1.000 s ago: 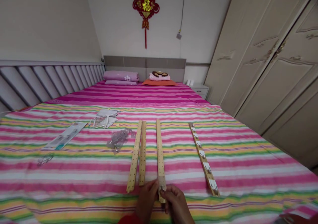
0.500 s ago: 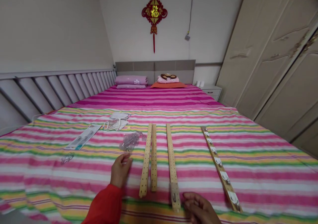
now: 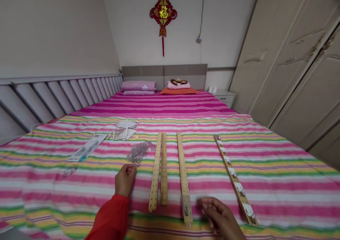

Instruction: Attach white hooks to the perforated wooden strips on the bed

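My left hand [image 3: 125, 179], in a red sleeve, is closed at the near edge of a clear plastic bag [image 3: 139, 152] with small metal pieces inside. Its fingertips pinch the bag's edge. Just right of the bag lie two perforated wooden strips [image 3: 154, 176] [image 3: 164, 172], side by side. A third perforated strip [image 3: 183, 169] lies farther right, with a small clear packet [image 3: 186, 206] on its near end. My right hand [image 3: 220, 215] hovers beside that end, fingers loosely bent and apart, holding nothing visible.
A wooden strip with several white-backed hooks [image 3: 235, 178] lies at the right. On the left are a long flat package [image 3: 87, 148], a thin wire-like loop [image 3: 70, 170] and some papers [image 3: 123, 130]. Everything rests on a striped bedsheet [image 3: 281, 190]; a slatted rail [image 3: 61, 94] borders the bed's left side.
My left fingers have closed together at the bag's near edge. My right hand has shifted slightly right and up, away from the third strip.
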{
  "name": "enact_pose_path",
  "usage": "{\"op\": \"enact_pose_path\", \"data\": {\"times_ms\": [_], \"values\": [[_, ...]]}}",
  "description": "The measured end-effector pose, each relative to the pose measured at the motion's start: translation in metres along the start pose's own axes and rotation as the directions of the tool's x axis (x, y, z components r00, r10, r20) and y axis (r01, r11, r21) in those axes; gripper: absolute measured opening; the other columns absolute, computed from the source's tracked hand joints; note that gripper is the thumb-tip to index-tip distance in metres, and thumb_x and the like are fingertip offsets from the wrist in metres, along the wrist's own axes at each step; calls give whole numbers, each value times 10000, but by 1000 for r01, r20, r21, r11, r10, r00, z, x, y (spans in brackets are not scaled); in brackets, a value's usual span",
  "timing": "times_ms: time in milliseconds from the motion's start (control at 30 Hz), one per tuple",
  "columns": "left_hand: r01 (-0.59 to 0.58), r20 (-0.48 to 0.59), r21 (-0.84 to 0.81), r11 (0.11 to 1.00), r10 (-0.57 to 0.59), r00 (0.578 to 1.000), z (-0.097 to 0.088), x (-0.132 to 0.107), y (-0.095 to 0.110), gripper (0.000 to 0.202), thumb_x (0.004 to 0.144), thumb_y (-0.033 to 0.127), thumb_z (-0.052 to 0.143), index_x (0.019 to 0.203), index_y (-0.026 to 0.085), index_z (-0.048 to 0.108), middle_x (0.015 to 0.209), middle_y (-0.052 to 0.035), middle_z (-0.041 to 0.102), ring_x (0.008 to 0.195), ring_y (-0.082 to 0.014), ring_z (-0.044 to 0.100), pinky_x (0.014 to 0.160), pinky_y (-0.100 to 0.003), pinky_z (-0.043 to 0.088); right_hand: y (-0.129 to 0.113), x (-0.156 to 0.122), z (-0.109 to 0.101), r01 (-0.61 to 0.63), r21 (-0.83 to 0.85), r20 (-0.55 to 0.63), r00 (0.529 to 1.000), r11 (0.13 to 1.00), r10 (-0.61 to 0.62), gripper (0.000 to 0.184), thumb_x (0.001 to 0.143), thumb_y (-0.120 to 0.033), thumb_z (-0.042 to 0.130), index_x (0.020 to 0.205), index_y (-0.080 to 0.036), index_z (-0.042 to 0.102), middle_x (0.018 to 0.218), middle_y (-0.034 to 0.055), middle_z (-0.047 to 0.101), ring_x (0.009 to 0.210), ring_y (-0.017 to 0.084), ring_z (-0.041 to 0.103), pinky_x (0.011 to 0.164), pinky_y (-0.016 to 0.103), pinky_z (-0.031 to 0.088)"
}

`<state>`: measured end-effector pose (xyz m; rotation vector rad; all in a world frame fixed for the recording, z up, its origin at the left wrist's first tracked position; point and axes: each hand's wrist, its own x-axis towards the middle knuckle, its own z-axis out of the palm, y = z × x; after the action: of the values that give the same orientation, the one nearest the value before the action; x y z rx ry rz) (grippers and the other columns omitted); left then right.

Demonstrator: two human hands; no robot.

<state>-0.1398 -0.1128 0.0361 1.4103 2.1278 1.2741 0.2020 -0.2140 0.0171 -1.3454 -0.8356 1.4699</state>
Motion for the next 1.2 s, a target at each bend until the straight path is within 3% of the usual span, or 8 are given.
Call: {"op": "enact_pose_path", "data": {"times_ms": [267,367,467,700,867,1000,1100,1200], "values": [[102,56,193,976,-115,992,7,10,16,207,682,412,571,599,224,547,620,-24,632,618,-197,568,560,-268,350,-2,-2,18,43,-9,53,998,999,-42,448,546,-542,768,768,-159,698,543,4,609,329,50,364,329,191,241],[158,69,117,980,-167,983,2,12,15,219,630,406,600,551,217,525,555,-12,586,584,-186,534,557,-267,340,-4,-5,9,61,-21,31,998,998,-60,423,578,-528,761,787,-164,702,562,1,609,344,50,376,347,192,250],[133,222,-67,989,-115,968,-12,6,15,306,545,463,653,512,206,492,476,28,487,522,-143,454,530,-250,313,-8,-8,0,55,-49,25,998,997,-54,437,578,-530,764,806,-161,707,588,3,614,358,51,377,356,196,252],[-64,514,-276,959,203,833,-33,-34,58,290,635,445,684,676,161,639,606,7,571,590,-128,499,571,-232,363,-26,-4,25,132,-47,96,987,990,-127,453,589,-572,759,732,-149,684,570,-12,586,392,57,390,394,205,271],[-287,632,-267,920,392,668,-18,-62,95,128,712,300,652,706,176,684,675,-18,607,631,-133,538,578,-223,379,-41,1,50,202,21,144,969,979,-203,512,579,-604,767,801,-148,697,508,-46,518,429,72,416,410,204,312],[-385,650,-283,879,470,596,-2,-77,113,84,727,221,628,687,181,689,686,-22,612,645,-129,538,592,-221,380,-43,2,54,188,54,157,968,981,-194,515,563,-587,788,824,-152,697,481,-52,531,405,72,422,398,205,317],[-414,614,-314,855,515,598,8,-84,119,83,736,215,624,696,186,691,675,-17,606,641,-127,539,597,-222,389,-38,4,50,157,68,152,974,985,-166,504,546,-575,801,787,-145,696,440,-45,545,383,78,442,399,209,333],[-393,548,-321,862,508,665,20,-92,119,94,748,230,610,701,190,682,667,-12,596,622,-125,539,585,-223,403,-32,7,46,148,122,123,979,981,-163,477,526,-532,826,776,-146,698,454,-29,587,383,85,471,418,218,357]]}}
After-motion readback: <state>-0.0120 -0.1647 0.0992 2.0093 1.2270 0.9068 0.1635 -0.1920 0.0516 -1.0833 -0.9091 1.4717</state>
